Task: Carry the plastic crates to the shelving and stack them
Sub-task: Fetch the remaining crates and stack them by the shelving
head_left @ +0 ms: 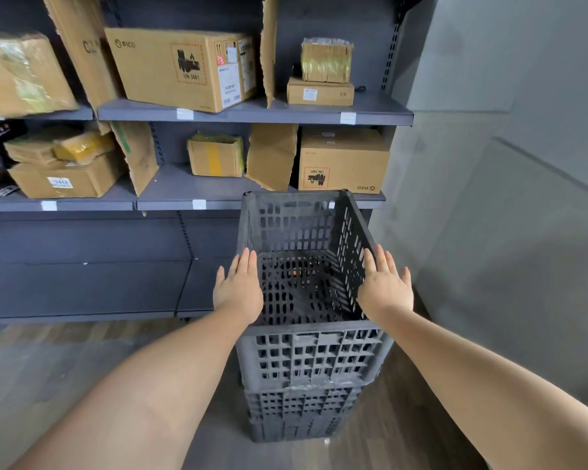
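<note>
Well, top crate (314, 354) sits stacked by the shelving (252, 111) — left hand (239, 286) and right hand (385, 288) flat-open, holding nothing.

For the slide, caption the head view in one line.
Both open hands, left and right, flank the top crate of a black stack beside box-laden shelving.

Even, soft light across my view; no harsh shadows; wide-angle bending at the edges; slight softness throughout; no glare.
</note>
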